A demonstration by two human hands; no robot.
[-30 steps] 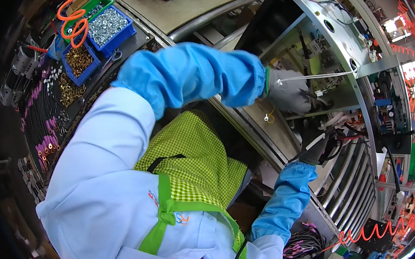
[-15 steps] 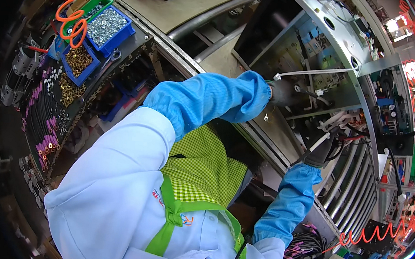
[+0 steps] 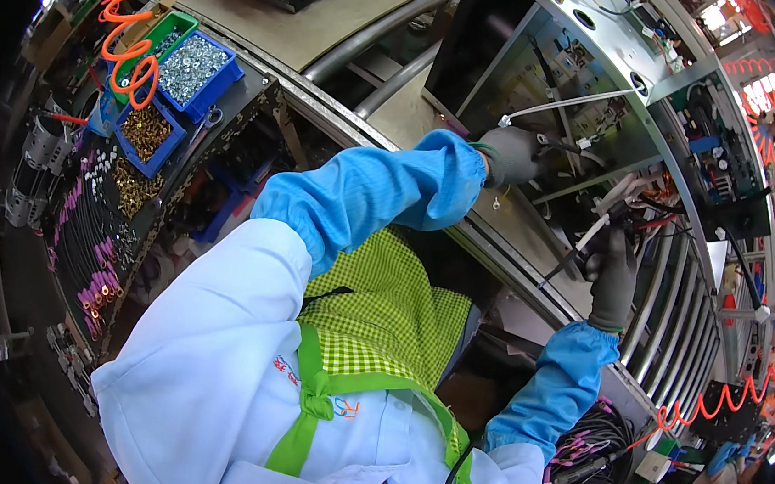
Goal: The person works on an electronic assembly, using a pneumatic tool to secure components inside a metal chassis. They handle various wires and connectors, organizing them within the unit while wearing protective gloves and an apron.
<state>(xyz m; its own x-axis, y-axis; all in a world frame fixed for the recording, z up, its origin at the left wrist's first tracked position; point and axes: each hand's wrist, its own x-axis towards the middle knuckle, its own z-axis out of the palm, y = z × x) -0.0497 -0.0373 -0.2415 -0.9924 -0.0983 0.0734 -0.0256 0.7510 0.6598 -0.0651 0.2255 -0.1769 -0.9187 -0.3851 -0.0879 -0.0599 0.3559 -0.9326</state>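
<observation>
My left hand (image 3: pixel 511 157), in a grey glove, is at the front opening of a metal cabinet (image 3: pixel 678 189). Its fingers are curled and what they hold is hidden; a small ring terminal (image 3: pixel 496 203) dangles just below. Beside it are a white cable with a connector (image 3: pixel 506 121) and a black cable end (image 3: pixel 557 146). My right hand (image 3: pixel 614 278), also gloved in grey, is bent up against the lower end of a bundle of white and coloured cables (image 3: pixel 614 199). Its fingers are curled, and their grip is partly hidden. A white cable with a dark end (image 3: pixel 576 251) slants down past its fingers.
A roller conveyor (image 3: pixel 675 327) runs below the cabinet to the right. Left stands a bench with a blue bin of washers (image 3: pixel 196 69), a blue bin of brass fasteners (image 3: pixel 148 136) and cables with purple ends (image 3: pixel 98 286). An orange coiled hose (image 3: pixel 134 35) hangs over it.
My right hand has turned upward and come away from the slanting white cable, so its glove shows more. More of my left hand shows outside the opening. The whole view has shifted slightly.
</observation>
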